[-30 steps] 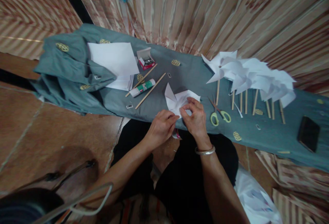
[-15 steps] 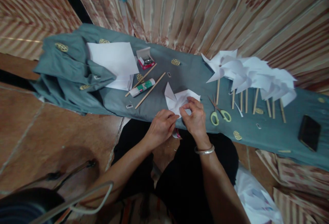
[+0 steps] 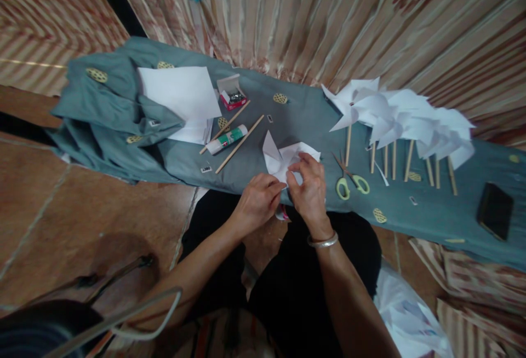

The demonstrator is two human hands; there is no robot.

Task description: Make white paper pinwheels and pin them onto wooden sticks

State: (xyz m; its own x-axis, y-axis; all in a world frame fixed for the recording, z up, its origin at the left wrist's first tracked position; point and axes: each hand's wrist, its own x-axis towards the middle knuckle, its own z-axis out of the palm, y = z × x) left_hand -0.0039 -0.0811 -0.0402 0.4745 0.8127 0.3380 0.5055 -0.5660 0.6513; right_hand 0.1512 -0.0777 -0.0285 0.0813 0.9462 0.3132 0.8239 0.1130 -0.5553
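Note:
A white paper pinwheel (image 3: 276, 160), partly folded with one point standing up, lies at the front edge of the cloth-covered table. Thumb and fingertips of my left hand (image 3: 258, 198) pinch its near corner. Over its right side, my right hand (image 3: 307, 185) is bent, wearing a bangle, with thumb and fingers closed on the paper. My fingers hide part of the folds. Scissors (image 3: 349, 178) with light green handles lie partly spread to the right. On the left are a glue stick (image 3: 227, 139) and two wooden sticks (image 3: 239, 144).
Several finished pinwheels (image 3: 398, 111) on sticks lie at the right, with a dark phone (image 3: 495, 211) beyond. White sheets (image 3: 181, 90) and an open red box (image 3: 233, 95) of small metal pieces are on the left. A plastic bag (image 3: 411, 314) sits on the floor.
My right hand has shifted slightly left and closer to my left hand. My left hand and the paper have hardly moved.

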